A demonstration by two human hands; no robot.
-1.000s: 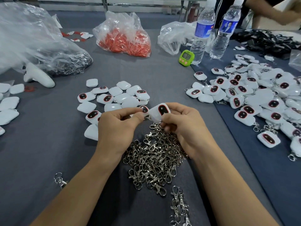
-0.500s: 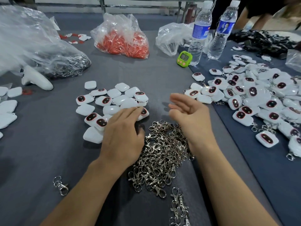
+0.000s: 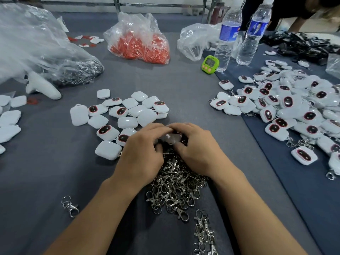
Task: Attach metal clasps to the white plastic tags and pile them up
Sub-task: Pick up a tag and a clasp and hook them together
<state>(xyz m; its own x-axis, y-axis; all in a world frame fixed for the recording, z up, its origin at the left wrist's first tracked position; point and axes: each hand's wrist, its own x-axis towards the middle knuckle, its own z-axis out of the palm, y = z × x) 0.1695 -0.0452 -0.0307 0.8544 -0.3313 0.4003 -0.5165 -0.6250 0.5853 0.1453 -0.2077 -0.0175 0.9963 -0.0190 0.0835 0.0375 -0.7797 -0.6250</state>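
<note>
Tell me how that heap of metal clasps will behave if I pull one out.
Likely tangled: the metal clasps lie interlocked in a heap, so neighbours may trail along. Being shiny metal, each is probably stiff and slippery.

Grey cloth-covered table, navy cloth at right, metal legs behind

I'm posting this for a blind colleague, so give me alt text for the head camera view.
The left hand and right hand meet over a heap of metal clasps and hold a blurred white tag between their fingers. Loose tags lie to the left on the grey table, a larger pile with clasps to the right.
</note>
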